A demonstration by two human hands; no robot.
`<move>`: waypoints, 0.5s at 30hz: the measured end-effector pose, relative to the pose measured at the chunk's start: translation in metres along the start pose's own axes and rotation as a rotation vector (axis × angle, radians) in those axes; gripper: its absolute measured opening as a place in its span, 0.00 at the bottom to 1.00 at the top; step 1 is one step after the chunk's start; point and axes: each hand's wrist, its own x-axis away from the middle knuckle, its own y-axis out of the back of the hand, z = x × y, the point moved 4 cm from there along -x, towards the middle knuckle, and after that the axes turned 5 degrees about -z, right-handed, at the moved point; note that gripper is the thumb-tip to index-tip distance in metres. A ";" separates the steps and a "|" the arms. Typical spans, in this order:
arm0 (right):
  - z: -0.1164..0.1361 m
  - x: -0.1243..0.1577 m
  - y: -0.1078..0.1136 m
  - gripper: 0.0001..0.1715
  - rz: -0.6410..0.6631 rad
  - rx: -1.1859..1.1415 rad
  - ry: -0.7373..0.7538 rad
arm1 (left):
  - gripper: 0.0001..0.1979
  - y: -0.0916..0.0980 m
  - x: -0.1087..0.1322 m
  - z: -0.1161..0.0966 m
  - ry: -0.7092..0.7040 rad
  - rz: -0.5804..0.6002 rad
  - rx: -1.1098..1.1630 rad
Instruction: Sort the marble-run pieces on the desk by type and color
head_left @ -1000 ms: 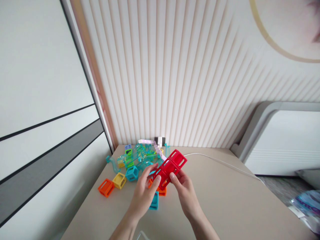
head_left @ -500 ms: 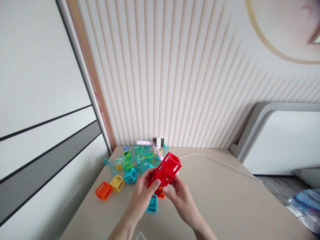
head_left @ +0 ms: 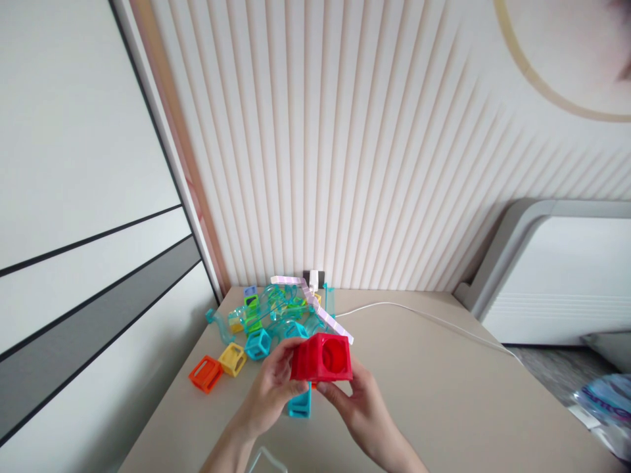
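Both hands hold a red block piece [head_left: 323, 358] above the table, its square end with a round hole turned up toward me. My left hand [head_left: 270, 387] grips it from the left, thumb along its lower edge. My right hand [head_left: 352, 397] closes on its right side, with the thumb under the front edge. Below it on the table a blue block [head_left: 300, 402] shows partly, and a sliver of orange peeks out beside it. Left of the hands sit an orange block [head_left: 206, 374], a yellow block [head_left: 232, 359] and another blue block [head_left: 257, 344].
Clear teal track pieces [head_left: 276, 305] and green blocks [head_left: 252, 315] are heaped at the back left. A pale purple strip [head_left: 329, 320] lies beside them. A white cable [head_left: 414, 310] crosses the table [head_left: 434, 381]. A clear plastic edge [head_left: 266, 453] shows in front.
The red piece has tipped, so its holed end now faces me instead of up and to the right. Both hands turned with it and stayed on it.
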 end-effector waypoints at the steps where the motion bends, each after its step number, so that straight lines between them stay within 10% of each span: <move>1: 0.002 0.001 0.000 0.20 0.010 0.011 0.037 | 0.29 0.001 0.000 -0.001 -0.018 0.010 0.007; 15: -0.003 0.004 0.007 0.27 0.031 0.277 0.152 | 0.33 0.000 0.000 0.013 -0.054 0.055 -0.054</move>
